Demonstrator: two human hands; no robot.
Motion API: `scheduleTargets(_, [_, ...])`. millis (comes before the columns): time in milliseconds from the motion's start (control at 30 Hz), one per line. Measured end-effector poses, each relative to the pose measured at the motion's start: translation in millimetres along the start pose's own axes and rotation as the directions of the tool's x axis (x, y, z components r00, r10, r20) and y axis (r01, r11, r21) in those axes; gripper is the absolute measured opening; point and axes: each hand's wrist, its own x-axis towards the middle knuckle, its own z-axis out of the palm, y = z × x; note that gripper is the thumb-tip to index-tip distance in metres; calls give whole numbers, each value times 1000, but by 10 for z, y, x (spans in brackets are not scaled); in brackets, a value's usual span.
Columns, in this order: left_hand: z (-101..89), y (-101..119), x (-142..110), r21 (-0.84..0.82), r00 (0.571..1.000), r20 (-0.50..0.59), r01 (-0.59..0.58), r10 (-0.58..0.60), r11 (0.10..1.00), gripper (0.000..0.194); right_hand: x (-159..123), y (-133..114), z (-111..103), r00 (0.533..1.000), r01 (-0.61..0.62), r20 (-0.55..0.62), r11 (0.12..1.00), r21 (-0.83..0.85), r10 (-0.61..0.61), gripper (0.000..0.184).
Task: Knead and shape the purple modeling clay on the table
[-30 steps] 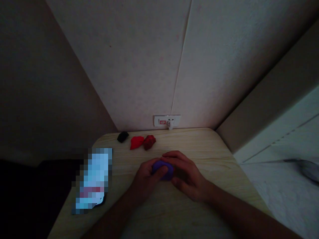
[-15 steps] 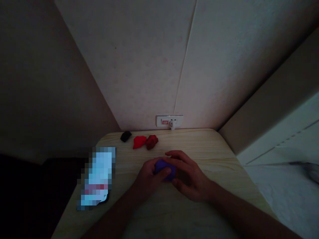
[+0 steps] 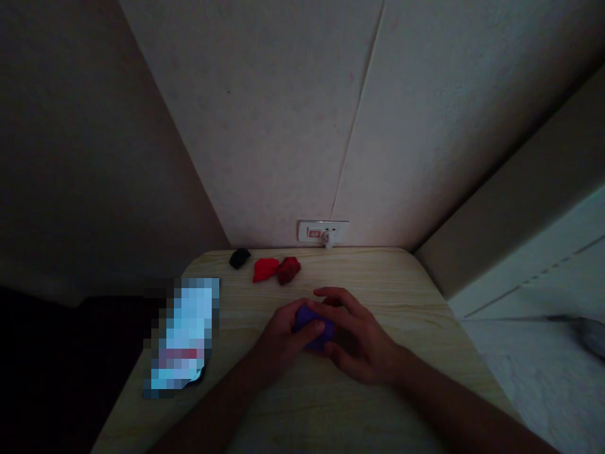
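Between my two hands is a smooth purple lump (image 3: 309, 337) that looks like modelling clay. My left hand (image 3: 283, 331) is closed round its left side, thumb pressed across the front. On the other side, the curved fingers of my right hand (image 3: 363, 337) touch its top and right edge, with a gap under the palm. Part of the lump is hidden behind the fingers. Beyond my hands lie a bright red piece (image 3: 265, 269) and a dark red crumpled lump (image 3: 288, 270), side by side. A small black piece (image 3: 239, 258) sits to their left.
A phone-like bright screen, blurred out (image 3: 189, 334), lies at the left side of the pale wooden tabletop (image 3: 378, 271). At the back, a wall socket (image 3: 322, 232) with a white plug sits just above the table edge. A pale panelled surface (image 3: 534, 252) stands at the right.
The view has shifted slightly. Both hands keep their places round the purple lump, which shows a little more of its lower side now. The other pieces have not moved.
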Motion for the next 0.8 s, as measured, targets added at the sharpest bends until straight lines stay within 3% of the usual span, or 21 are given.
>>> scheduleTargets(200, [41, 27, -27, -81, 998, 28, 50, -48, 995, 32, 40, 4, 8, 998, 3, -59, 999, 49, 0, 46])
scheduleTargets(400, [32, -9, 9, -164, 999, 30, 35, -30, 986, 32, 28, -34, 33, 975, -27, -222, 1000, 3, 27, 42])
scheduleTargets(633, [35, -18, 8, -127, 999, 37, -3, 8, 992, 28, 55, -49, 23, 963, -95, -234, 982, 164, 132, 25])
scheduleTargets(800, [27, -2, 13, -48, 1000, 4, -16, 16, 999, 25, 63, -36, 14, 969, -92, -208, 973, 213, 137, 25])
